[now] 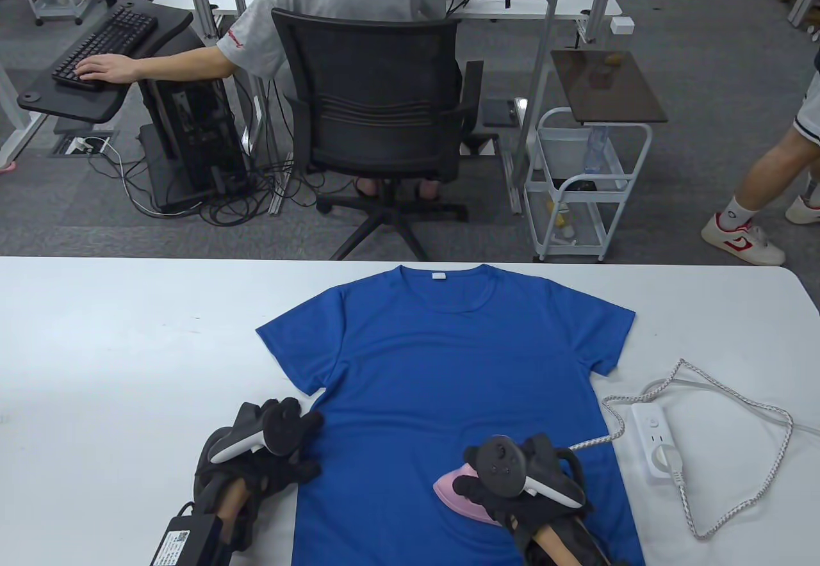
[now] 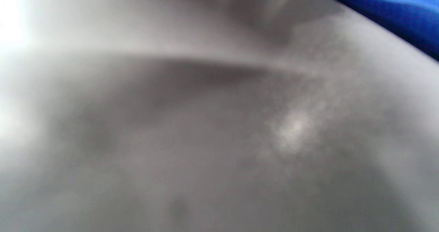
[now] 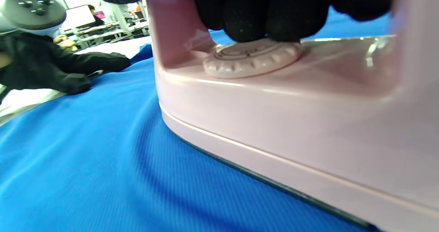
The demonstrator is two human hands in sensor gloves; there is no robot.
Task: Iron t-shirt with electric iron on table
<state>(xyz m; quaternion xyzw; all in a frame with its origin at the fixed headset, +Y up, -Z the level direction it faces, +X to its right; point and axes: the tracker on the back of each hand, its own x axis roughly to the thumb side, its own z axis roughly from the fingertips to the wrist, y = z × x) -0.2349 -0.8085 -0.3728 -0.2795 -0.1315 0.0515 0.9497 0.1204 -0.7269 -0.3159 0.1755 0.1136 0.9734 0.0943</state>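
A blue t-shirt lies flat on the white table, collar away from me. My right hand grips the handle of a pink electric iron, whose soleplate rests on the shirt's lower part. In the right wrist view the iron fills the frame, with my gloved fingers wrapped around its handle above a round dial. My left hand rests palm down at the shirt's left edge, fingertips on the fabric; it also shows in the right wrist view. The left wrist view is blurred, showing table and a strip of shirt.
A white power strip lies right of the shirt, with the iron's braided cord looping around it. A black power adapter sits at the near left edge. Beyond the table are an office chair and a white cart.
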